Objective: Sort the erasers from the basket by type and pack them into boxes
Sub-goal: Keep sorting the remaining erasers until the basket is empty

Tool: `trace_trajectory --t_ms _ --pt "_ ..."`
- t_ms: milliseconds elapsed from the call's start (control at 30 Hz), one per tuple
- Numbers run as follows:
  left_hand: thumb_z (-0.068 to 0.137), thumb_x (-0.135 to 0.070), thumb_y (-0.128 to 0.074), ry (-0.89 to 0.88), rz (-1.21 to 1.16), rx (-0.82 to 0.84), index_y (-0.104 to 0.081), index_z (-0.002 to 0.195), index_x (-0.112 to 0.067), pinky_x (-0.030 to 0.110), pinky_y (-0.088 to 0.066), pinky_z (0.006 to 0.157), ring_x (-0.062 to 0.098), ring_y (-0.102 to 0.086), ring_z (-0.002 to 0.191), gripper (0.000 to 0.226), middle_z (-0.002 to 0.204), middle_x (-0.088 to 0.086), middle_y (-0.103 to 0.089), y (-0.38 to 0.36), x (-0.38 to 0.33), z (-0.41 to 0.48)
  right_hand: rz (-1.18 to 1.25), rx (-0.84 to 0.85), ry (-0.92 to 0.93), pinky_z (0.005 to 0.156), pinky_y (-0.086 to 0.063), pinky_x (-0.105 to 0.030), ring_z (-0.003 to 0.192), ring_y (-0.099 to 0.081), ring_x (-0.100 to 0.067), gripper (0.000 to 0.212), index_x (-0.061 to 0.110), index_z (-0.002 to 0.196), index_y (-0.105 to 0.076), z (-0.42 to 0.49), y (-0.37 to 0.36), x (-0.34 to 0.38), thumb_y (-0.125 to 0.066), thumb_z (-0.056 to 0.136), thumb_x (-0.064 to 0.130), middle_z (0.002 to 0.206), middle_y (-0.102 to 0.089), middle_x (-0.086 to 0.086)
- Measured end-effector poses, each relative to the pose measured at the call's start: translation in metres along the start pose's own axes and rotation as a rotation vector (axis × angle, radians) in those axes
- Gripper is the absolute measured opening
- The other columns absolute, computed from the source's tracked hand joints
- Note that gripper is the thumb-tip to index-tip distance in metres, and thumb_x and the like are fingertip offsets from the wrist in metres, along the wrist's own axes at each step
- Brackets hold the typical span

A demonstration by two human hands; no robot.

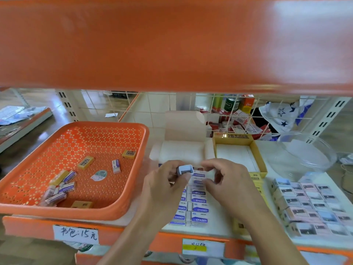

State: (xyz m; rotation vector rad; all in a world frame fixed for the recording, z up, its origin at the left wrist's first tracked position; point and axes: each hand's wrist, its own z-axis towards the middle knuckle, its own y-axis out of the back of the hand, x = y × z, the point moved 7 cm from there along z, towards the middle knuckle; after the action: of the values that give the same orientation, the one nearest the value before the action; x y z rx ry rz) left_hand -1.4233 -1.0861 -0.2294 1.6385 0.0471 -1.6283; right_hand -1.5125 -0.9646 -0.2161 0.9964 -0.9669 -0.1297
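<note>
Centre frame: left hand (166,188) pinches an eraser (185,169) over the box (181,152); right hand (229,180) curled beside it, grip unclear. At left, basket (76,213) holds loose erasers (86,162).

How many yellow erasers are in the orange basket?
4 yellow erasers: far right, centre, left pile, near rim; the pile may hide more.

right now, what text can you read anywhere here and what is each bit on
"ERASER": purple-and-white erasers packed in the middle box.
"书包:15元": handwritten white label on the shelf edge.
"2B": flap of the yellow box; the rest is blurred.
Too blurred: shelf tag, green can, barcoded yellow erasers in the basket, eraser in the left hand.
</note>
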Motion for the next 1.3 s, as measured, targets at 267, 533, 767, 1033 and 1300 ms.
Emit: trace_trajectory --t_ms 267,533,767,1033,1300 --pt "0.090 -0.026 -0.060 -0.159 0.030 0.296 -0.070 0.106 -0.033 0.016 -0.044 0.059 -0.007 -0.059 0.067 0.020 0.078 -0.017 -0.069 -0.071 -0.043 0.001 0.136 -0.029 -0.100 0.068 -0.040 -0.005 0.082 -0.056 0.007 0.035 0.038 0.108 -0.069 -0.039 0.045 -0.043 -0.069 0.083 0.014 0.091 -0.065 0.024" --pt "0.089 -0.027 -0.065 -0.263 0.056 0.456 -0.055 0.085 -0.061 -0.004 -0.035 0.071 -0.029 -0.050 0.083 0.035 0.069 -0.045 -0.054 -0.130 -0.084 -0.020 0.149 -0.068 -0.228 0.061 -0.041 -0.009 0.067 -0.057 0.007 0.034 0.050 0.083 -0.061 -0.079 0.084 -0.093 -0.072 0.082 0.018 0.076 -0.064 0.021" --pt "0.094 -0.040 -0.055 -0.313 0.225 0.422 -0.055 0.126 -0.038 0.003 -0.029 0.086 -0.010 -0.044 0.116 0.033 0.113 -0.031 -0.047 -0.156 -0.083 -0.019 -0.026 -0.072 -0.361 0.059 -0.042 -0.009 0.066 -0.055 0.003 0.019 0.034 0.078 -0.062 -0.095 0.125 -0.134 -0.077 0.079 0.022 0.074 -0.062 0.012" --pt "0.093 -0.033 -0.057 -0.343 0.277 0.419 -0.052 0.123 -0.040 0.003 -0.030 0.079 -0.009 -0.040 0.109 0.031 0.110 -0.031 -0.040 -0.170 -0.086 -0.023 0.062 0.067 -0.348 0.050 -0.037 -0.011 0.051 -0.048 0.001 0.015 0.027 0.072 -0.065 -0.100 0.115 -0.143 -0.079 0.074 0.021 0.068 -0.061 0.011" --pt "0.079 -0.057 -0.065 -0.400 0.364 0.581 -0.019 0.144 -0.039 0.021 -0.022 0.110 -0.005 -0.012 0.135 0.081 0.143 -0.027 -0.011 -0.185 -0.091 -0.043 -0.079 -0.095 -0.381 0.055 -0.041 -0.009 0.064 -0.053 0.001 0.016 0.036 0.088 -0.059 -0.083 0.132 -0.161 -0.071 0.084 0.025 0.076 -0.060 0.015"
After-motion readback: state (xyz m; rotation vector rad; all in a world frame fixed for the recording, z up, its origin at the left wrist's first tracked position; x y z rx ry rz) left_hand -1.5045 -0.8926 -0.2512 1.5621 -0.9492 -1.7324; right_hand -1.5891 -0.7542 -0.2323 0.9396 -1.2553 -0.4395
